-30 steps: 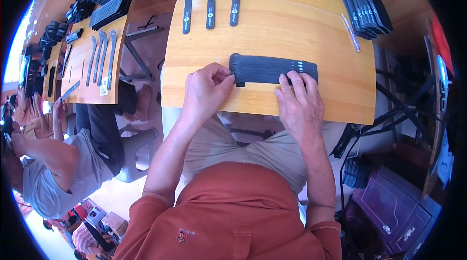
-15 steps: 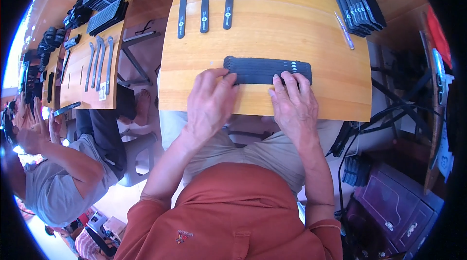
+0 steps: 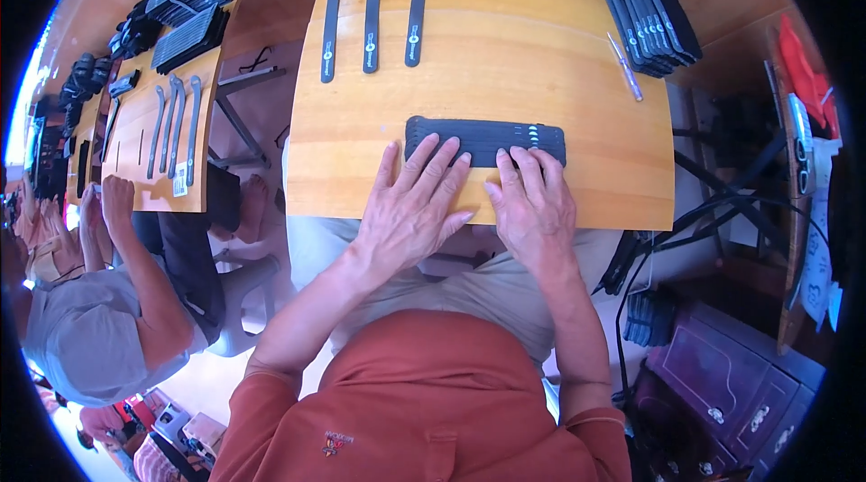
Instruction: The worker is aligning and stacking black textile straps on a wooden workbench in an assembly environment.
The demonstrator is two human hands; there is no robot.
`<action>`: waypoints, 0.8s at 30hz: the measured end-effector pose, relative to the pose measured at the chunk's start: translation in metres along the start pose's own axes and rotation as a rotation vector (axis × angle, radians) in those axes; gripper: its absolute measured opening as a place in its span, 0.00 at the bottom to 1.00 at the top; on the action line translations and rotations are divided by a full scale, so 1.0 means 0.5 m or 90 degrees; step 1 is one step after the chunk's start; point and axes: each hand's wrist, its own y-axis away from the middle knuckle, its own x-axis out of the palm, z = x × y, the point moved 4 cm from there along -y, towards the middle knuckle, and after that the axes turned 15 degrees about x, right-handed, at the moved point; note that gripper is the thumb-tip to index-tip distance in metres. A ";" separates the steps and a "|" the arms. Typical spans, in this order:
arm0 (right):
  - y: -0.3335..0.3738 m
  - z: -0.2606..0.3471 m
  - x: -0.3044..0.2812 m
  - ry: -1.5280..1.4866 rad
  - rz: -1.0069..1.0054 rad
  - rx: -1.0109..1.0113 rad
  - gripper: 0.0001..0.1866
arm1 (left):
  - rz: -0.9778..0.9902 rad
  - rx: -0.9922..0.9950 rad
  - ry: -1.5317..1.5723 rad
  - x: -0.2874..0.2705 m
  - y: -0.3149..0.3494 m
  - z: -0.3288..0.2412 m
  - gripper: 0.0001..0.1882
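A row of overlapping black straps lies crosswise near the front of the wooden table, pale marks showing toward its right end. My left hand rests with spread fingers, the fingertips on the left and middle part of the row. At the right part, my right hand lays its fingertips on the straps' near edge, its fingers stretched out. Three single black straps lie apart at the table's far left: a left one, a middle one and a right one.
A fanned pile of black straps stands at the table's far right corner, with a pen beside it. To the left, a co-worker sits at another table with straps and stacks. A purple cabinet stands at the lower right.
My left hand has flattened and spread its fingers over the row of straps; before, its fingers were bent at the left end. My right hand stays on the right part.
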 end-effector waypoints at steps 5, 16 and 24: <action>0.002 0.015 -0.004 0.034 0.021 -0.002 0.27 | -0.005 -0.018 0.024 -0.002 -0.005 -0.002 0.35; 0.030 -0.076 -0.017 0.045 0.078 0.087 0.27 | 0.038 -0.003 0.011 -0.035 0.078 0.059 0.34; -0.083 -0.002 -0.029 -0.077 -0.064 0.055 0.13 | -0.002 0.004 0.017 -0.037 0.090 0.060 0.33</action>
